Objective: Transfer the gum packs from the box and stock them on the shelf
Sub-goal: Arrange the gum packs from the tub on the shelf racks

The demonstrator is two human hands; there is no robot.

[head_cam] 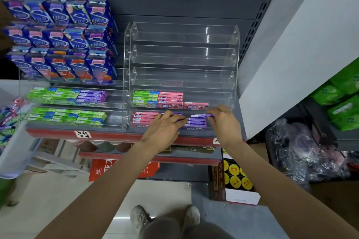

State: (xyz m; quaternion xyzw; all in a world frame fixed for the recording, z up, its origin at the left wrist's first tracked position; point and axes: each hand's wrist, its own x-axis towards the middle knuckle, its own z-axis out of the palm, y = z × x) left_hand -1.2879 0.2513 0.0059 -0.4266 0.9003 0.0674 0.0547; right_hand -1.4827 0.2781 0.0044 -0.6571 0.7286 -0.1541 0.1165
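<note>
One purple gum pack (pixel 202 115), light and stiff, is pinched endwise by the right hand (pixel 223 120) over the shelf's (pixel 108 135) front edge; the left hand (pixel 165 124) lies flat on the purple packs.

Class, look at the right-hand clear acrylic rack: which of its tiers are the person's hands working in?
The bottom tier: both the left hand and right hand reach into it among purple gum packs; upper tiers are untouched.

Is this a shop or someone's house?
Most likely a small shop: clear display racks hold rows of gum packs, a handwritten label sits on the shelf edge, and more boxed goods fill lower shelves.
</note>
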